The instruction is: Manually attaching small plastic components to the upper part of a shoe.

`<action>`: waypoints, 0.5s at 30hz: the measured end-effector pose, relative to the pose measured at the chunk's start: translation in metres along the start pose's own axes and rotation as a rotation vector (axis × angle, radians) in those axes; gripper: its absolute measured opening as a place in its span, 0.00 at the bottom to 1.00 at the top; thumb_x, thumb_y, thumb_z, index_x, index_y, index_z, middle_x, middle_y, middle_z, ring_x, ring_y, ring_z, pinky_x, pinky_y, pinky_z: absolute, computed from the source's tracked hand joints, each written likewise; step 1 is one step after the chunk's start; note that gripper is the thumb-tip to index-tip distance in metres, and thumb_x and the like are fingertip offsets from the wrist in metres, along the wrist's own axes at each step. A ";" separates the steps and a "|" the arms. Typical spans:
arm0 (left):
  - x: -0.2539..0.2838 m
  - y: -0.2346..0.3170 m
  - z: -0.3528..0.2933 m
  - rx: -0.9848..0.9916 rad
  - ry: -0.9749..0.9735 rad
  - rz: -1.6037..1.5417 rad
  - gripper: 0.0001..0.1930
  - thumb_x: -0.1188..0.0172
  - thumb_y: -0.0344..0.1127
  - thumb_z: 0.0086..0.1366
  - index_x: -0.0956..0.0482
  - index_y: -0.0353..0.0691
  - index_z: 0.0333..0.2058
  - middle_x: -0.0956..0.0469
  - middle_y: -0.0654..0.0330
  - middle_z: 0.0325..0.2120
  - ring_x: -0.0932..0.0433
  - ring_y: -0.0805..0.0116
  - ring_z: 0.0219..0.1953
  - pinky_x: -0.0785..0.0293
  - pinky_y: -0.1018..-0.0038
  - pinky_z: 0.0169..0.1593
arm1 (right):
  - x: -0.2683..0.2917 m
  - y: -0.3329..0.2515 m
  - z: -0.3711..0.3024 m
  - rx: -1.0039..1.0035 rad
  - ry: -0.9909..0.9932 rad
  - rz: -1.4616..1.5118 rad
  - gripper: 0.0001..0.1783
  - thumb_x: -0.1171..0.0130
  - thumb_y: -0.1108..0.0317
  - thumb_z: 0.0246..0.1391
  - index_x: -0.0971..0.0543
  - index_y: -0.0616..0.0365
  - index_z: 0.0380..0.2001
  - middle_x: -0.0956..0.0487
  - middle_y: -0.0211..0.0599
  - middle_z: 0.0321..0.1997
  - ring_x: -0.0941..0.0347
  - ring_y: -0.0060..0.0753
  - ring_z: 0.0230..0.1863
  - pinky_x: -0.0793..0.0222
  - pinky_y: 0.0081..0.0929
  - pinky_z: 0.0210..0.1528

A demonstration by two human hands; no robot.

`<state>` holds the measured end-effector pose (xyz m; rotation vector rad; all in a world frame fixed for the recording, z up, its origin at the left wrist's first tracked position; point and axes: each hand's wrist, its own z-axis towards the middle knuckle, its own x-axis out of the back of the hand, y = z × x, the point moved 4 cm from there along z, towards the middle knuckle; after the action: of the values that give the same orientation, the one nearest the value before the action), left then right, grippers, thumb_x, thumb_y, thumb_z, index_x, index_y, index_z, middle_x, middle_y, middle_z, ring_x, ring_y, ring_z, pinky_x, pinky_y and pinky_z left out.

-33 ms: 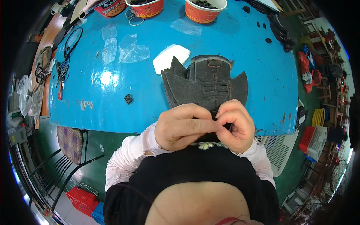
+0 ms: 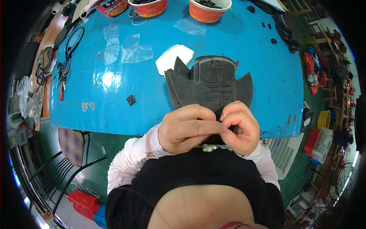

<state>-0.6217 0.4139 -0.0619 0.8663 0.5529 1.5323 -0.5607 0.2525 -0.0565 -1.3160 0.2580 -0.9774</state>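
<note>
A dark grey stitched shoe upper is spread flat at the near edge of the blue desk, its near end drawn over the edge towards the body. That near end is gripped by both hands: the left hand is curled over it with the fingers pressed together on the material, and the right hand is pinched shut on the same edge, thumb against forefinger. What lies between the fingertips is hidden.

The work is judged to be fine handling of that edge. It is best done with the piece kept flat on the desk, the grip kept close to the working spot, and the pull kept even so that the stitched panels are not skewed.

A white flat pad lies just behind the upper, touching or slightly under it. Clear plastic wrappers are scattered to the far left. Two round red-orange tubs with printed sides stand at the far rim, holding dark pieces.
</note>
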 end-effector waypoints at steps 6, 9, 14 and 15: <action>0.013 -0.002 -0.004 0.082 0.114 0.440 0.16 0.38 0.18 0.44 0.22 0.38 0.35 0.24 0.59 0.29 0.25 0.62 0.31 0.30 0.69 0.36 | 0.018 0.001 0.021 0.112 0.043 -0.524 0.10 0.34 0.77 0.39 0.24 0.55 0.27 0.25 0.31 0.33 0.28 0.33 0.36 0.39 0.29 0.42; 0.008 -0.005 -0.003 0.054 0.010 0.726 0.18 0.37 0.21 0.40 0.22 0.41 0.35 0.24 0.62 0.29 0.25 0.62 0.33 0.32 0.67 0.37 | 0.015 0.004 0.038 0.314 0.017 -0.791 0.11 0.34 0.74 0.37 0.24 0.53 0.27 0.25 0.26 0.34 0.28 0.30 0.37 0.42 0.31 0.43; 0.006 -0.008 -0.003 0.077 -0.007 0.790 0.20 0.38 0.23 0.39 0.22 0.44 0.36 0.24 0.67 0.28 0.26 0.67 0.32 0.32 0.71 0.36 | 0.009 0.006 0.045 0.407 -0.078 -0.939 0.06 0.40 0.71 0.42 0.26 0.52 0.27 0.25 0.26 0.34 0.28 0.28 0.37 0.42 0.29 0.42; 0.005 -0.009 -0.004 0.080 -0.007 0.788 0.20 0.38 0.23 0.39 0.22 0.44 0.36 0.24 0.67 0.28 0.26 0.67 0.32 0.32 0.71 0.36 | 0.008 0.007 0.044 0.405 -0.081 -0.937 0.06 0.40 0.71 0.42 0.26 0.52 0.27 0.25 0.26 0.34 0.28 0.28 0.37 0.42 0.29 0.42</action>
<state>-0.6191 0.4211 -0.0694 1.2352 0.2684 2.2209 -0.5231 0.2769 -0.0473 -1.0762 -0.6563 -1.6389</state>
